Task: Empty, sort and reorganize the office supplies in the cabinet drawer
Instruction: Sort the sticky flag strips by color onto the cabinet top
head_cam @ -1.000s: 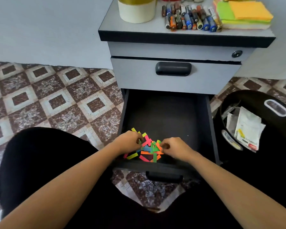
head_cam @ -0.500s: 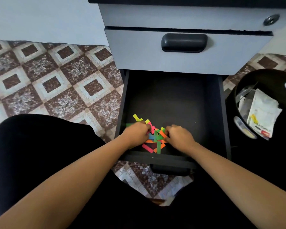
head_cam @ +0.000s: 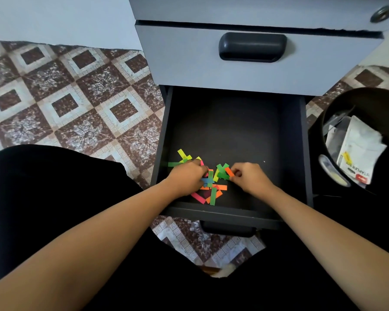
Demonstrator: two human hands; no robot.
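Note:
The bottom drawer (head_cam: 292, 153) of the grey cabinet stands pulled out, its dark floor bare except for a loose pile of coloured paper strips (head_cam: 212, 191) near the front left. My left hand (head_cam: 186, 178) lies curled over the left of the pile, its fingertips hidden among the strips. My right hand (head_cam: 249, 178) is at the pile's right side and pinches an orange strip (head_cam: 229, 172) between thumb and fingers, with green strips beside it.
The grey drawer above (head_cam: 254, 61) is shut, with a dark handle (head_cam: 253, 47). A black bin (head_cam: 337, 104) holding white packets (head_cam: 359, 153) stands right of the drawer. Patterned tile floor (head_cam: 72, 104) lies to the left. My black-clad legs fill the foreground.
The camera tilted down, so the cabinet top left view. My right hand drew slightly to the right and now pinches an orange strip. My left hand stays on the pile.

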